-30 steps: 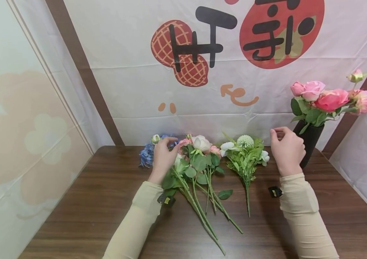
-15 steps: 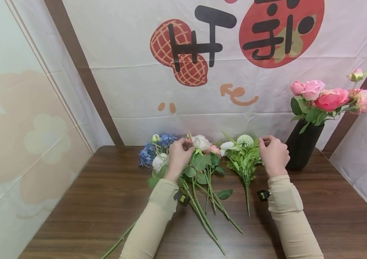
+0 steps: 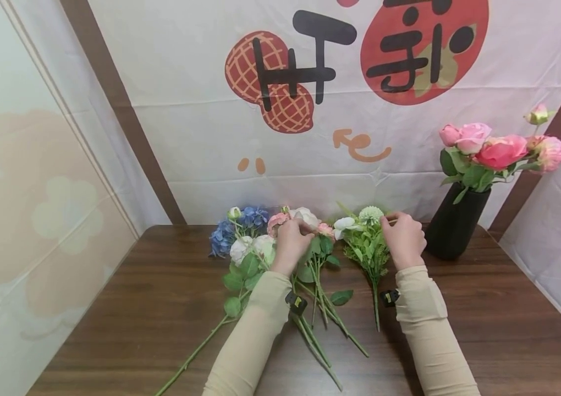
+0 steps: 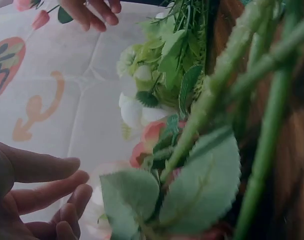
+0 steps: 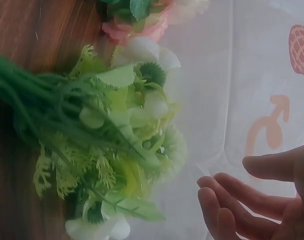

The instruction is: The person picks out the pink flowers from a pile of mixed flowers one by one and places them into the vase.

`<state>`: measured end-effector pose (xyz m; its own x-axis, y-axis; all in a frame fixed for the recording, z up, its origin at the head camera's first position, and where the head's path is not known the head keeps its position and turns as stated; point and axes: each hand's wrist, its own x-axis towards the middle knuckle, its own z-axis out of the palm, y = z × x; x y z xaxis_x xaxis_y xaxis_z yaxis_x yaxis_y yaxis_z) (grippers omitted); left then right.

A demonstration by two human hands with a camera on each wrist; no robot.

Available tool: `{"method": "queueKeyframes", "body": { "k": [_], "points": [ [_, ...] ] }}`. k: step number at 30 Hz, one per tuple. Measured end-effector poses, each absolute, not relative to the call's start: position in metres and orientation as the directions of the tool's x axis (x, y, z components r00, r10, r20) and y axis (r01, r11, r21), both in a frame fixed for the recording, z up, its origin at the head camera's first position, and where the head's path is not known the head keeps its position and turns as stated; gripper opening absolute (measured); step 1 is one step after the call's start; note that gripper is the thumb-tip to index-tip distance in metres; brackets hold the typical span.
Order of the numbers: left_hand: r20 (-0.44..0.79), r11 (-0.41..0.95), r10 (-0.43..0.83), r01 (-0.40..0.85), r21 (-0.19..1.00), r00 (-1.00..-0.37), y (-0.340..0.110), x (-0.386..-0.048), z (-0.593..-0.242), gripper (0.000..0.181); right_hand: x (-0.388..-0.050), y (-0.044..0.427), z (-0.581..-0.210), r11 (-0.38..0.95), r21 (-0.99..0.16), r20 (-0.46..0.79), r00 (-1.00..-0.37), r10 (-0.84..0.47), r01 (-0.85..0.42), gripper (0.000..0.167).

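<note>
In the head view my left hand [image 3: 291,248] hovers over pink and white flowers [image 3: 279,221] with long green stems. The left wrist view has its fingers [image 4: 47,192] loosely bent, holding nothing, beside a leafy stem [image 4: 201,180]. My right hand [image 3: 404,240] is at the right side of a green bunch [image 3: 367,247] with white blooms and a pale green pompom flower [image 3: 371,215]. Seen from the right wrist, thumb and fingers [image 5: 256,197] are apart and hold nothing. Part of the pink and white flowers is hidden behind my left hand.
A black vase [image 3: 458,223] with several pink flowers [image 3: 502,152] stands at the back right. Blue hydrangeas [image 3: 223,237] and white flowers [image 3: 242,250] lie at the left. A loose leaf [image 3: 342,297] is on the wooden table [image 3: 127,319]. A printed cloth [image 3: 186,137] hangs behind.
My left hand has moved right, from the blue and white flowers to over the pink and white ones. My right hand has moved left, away from the vase to the green bunch.
</note>
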<state>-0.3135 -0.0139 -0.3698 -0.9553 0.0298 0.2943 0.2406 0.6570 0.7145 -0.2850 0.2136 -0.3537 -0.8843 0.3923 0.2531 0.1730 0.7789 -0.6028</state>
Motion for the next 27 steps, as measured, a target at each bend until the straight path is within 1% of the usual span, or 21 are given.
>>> {"method": "queueKeyframes", "body": {
  "k": [4, 9, 10, 15, 17, 19, 23, 24, 27],
  "points": [
    [0.267, 0.719, 0.065, 0.230, 0.655, -0.962, -0.007, -0.317, -0.368, 0.006, -0.286, 0.208, -0.356, 0.778, -0.606, 0.244, -0.893, 0.379, 0.165, 0.037],
    [0.257, 0.812, 0.150, 0.267, 0.519, -0.955, 0.001, -0.327, -0.366, 0.004, -0.289, 0.202, -0.355, 0.768, -0.617, 0.230, -0.894, 0.384, 0.171, 0.036],
    [0.252, 0.826, 0.161, 0.270, 0.495, -0.954, 0.002, -0.329, -0.366, 0.006, -0.290, 0.201, -0.355, 0.767, -0.618, 0.228, -0.895, 0.382, 0.170, 0.036],
    [0.221, 0.869, 0.190, 0.269, 0.415, -0.957, 0.009, -0.338, -0.366, 0.032, -0.291, 0.197, -0.354, 0.768, -0.619, 0.232, -0.897, 0.377, 0.162, 0.036],
    [0.218, 0.880, 0.182, 0.258, 0.398, -0.959, 0.011, -0.339, -0.366, 0.037, -0.292, 0.194, -0.353, 0.770, -0.619, 0.234, -0.899, 0.371, 0.156, 0.036],
    [0.227, 0.893, 0.161, 0.239, 0.380, -0.961, 0.014, -0.341, -0.365, 0.032, -0.293, 0.192, -0.352, 0.770, -0.619, 0.235, -0.900, 0.367, 0.153, 0.036],
    [0.223, 0.929, 0.130, 0.197, 0.313, -0.966, 0.020, -0.343, -0.366, 0.015, -0.294, 0.187, -0.351, 0.771, -0.618, 0.235, -0.900, 0.367, 0.154, 0.035],
    [0.214, 0.938, 0.127, 0.187, 0.292, -0.969, 0.021, -0.344, -0.367, 0.013, -0.294, 0.185, -0.351, 0.771, -0.616, 0.233, -0.899, 0.370, 0.158, 0.035],
    [0.166, 0.960, 0.119, 0.156, 0.233, -0.979, 0.027, -0.345, -0.371, 0.015, -0.295, 0.181, -0.352, 0.776, -0.609, 0.238, -0.896, 0.375, 0.164, 0.034]
  ]
}}
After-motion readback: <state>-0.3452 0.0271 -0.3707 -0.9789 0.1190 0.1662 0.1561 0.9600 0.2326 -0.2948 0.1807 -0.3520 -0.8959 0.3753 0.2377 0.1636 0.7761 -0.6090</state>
